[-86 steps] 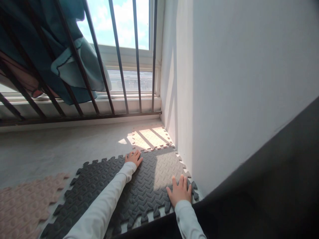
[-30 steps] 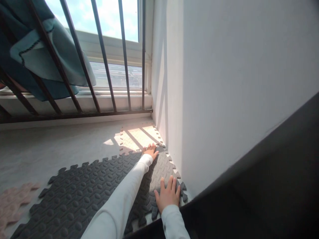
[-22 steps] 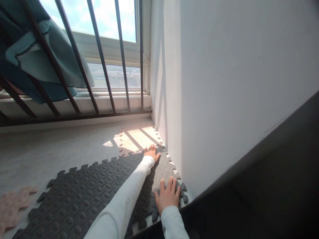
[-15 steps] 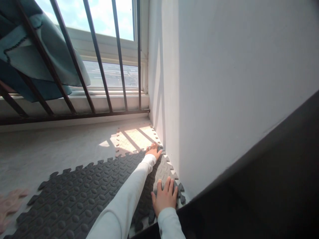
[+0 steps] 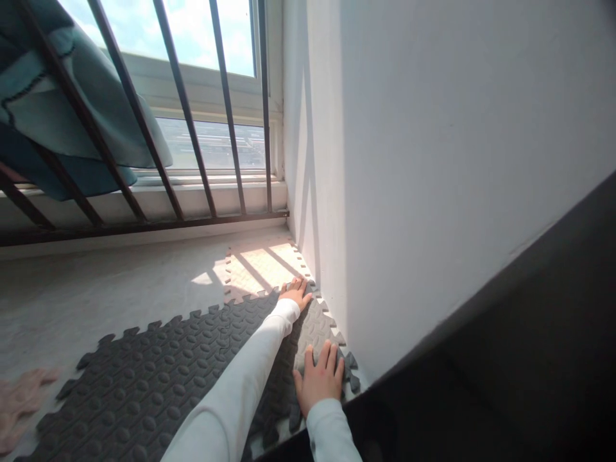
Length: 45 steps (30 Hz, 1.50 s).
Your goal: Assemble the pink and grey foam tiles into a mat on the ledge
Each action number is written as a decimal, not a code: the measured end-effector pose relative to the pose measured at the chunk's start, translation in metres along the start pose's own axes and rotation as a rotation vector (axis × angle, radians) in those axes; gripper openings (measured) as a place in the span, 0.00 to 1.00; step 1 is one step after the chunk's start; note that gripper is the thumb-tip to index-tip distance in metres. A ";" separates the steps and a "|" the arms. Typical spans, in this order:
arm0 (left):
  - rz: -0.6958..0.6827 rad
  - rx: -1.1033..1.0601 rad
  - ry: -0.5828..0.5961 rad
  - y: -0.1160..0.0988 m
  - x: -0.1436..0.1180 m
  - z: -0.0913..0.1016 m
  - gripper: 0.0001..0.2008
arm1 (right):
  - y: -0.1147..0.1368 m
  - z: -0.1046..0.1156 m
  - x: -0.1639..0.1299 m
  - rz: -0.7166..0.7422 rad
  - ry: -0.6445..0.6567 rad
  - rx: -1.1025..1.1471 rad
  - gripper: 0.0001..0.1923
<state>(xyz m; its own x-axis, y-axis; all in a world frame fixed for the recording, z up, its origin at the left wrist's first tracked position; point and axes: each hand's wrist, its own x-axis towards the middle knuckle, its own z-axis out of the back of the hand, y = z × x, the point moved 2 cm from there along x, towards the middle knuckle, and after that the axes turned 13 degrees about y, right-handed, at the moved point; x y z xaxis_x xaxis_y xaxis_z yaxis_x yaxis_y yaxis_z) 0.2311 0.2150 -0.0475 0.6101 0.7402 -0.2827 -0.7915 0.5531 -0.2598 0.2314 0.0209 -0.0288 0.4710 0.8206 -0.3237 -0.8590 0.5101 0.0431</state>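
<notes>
Left hand [image 5: 297, 292] flat, grip spread wide and clamped on nothing, palm pressing the far corner of the dark foam mat [image 5: 158, 378] where it meets the pink mat [image 5: 262, 266] at 12 o'clock. Right hand [image 5: 319, 378] also flat, fingers apart, on the mat's near edge (toothed border) just beside the wall [image 5: 433, 160] at 3 o'clock. Mat lies on the floor [image 5: 96, 289] below the window bars [image 5: 183, 109].

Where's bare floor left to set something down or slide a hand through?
Bare concrete floor runs between the window rail and the dark mat, left of the pink tile. Crowded by the wall: left hand and right hand both press flat on the mat there.
</notes>
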 end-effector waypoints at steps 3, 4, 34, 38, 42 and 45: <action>0.154 -0.004 -0.018 0.020 -0.013 -0.002 0.29 | -0.001 -0.002 0.001 0.008 0.008 -0.019 0.27; 0.262 -0.010 -0.036 0.030 -0.019 -0.003 0.31 | -0.001 -0.002 0.001 0.010 0.009 -0.028 0.27; 1.028 0.130 0.179 0.248 -0.399 -0.050 0.33 | -0.009 -0.010 0.014 0.017 -0.032 -0.139 0.26; 1.089 0.173 0.139 0.267 -0.476 -0.080 0.30 | -0.011 -0.009 0.013 0.007 -0.074 -0.087 0.26; 0.989 0.143 0.044 0.261 -0.498 -0.091 0.27 | -0.006 -0.014 0.010 -0.012 -0.014 -0.028 0.25; 0.957 0.151 -0.006 0.258 -0.496 -0.086 0.26 | 0.007 -0.021 -0.002 0.022 -0.052 -0.036 0.24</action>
<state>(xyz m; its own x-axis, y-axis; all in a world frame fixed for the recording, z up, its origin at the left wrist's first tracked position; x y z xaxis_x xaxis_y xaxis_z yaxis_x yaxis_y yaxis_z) -0.2727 -0.0425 -0.0539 -0.2944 0.9045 -0.3086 -0.9498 -0.2413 0.1990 0.2202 0.0171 -0.0477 0.4611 0.8442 -0.2734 -0.8754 0.4832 0.0157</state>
